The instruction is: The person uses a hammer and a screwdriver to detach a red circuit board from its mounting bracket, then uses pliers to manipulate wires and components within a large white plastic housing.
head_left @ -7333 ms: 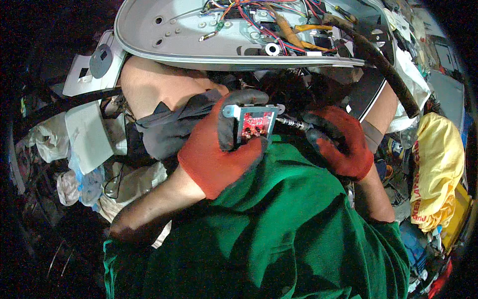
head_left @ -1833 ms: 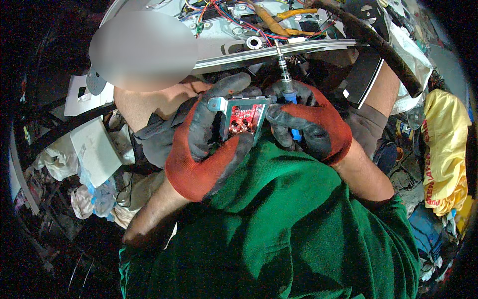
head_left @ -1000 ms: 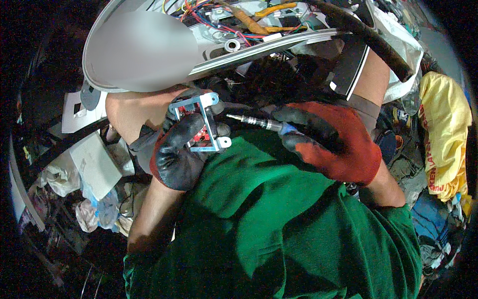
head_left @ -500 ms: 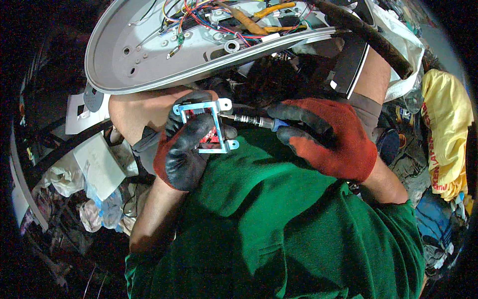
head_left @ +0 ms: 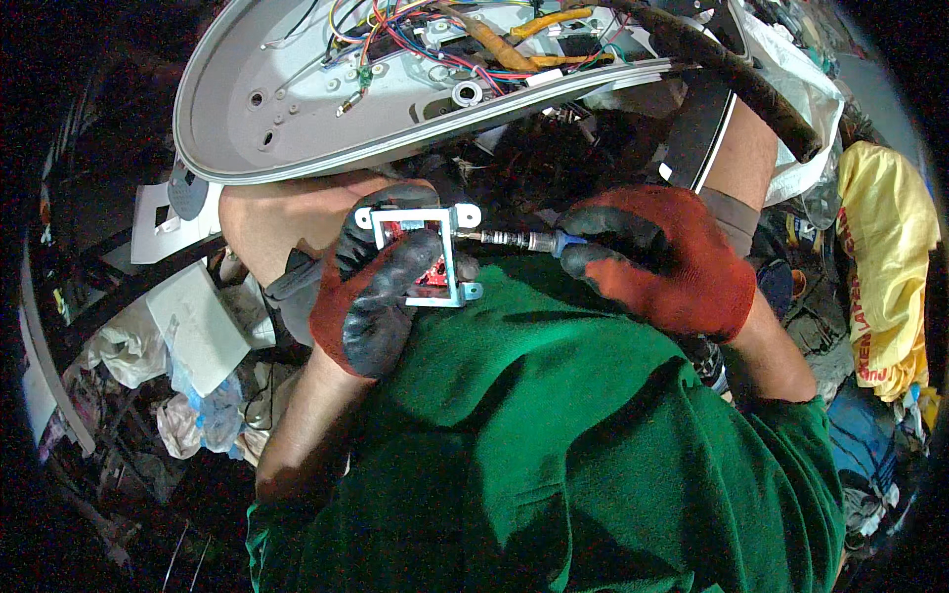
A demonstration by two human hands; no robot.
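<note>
In a red and black work glove, my left hand (head_left: 381,282) is closed around a square metal frame (head_left: 450,259) with screw tabs at its corners. Its thumb presses into the frame, beside a red part (head_left: 431,275) inside it. My right hand (head_left: 667,259), gloved alike, grips the blue handle end of a screwdriver (head_left: 516,240). The screwdriver lies level, its tip against the frame's right side near the upper tab. Whether the tip sits in a screw is too small to tell.
Across my lap at the far side rests a large grey casing (head_left: 326,138) with tangled wires (head_left: 381,30). A dark rusty bar (head_left: 741,79) slants over its right end. White sheets (head_left: 203,326) and plastic bags lie left; a yellow sack (head_left: 890,267) lies right.
Both hands, with the frame and screwdriver, have shifted slightly right. The frame has turned a little, and the right hand's fingers have drawn closer together on the handle.
</note>
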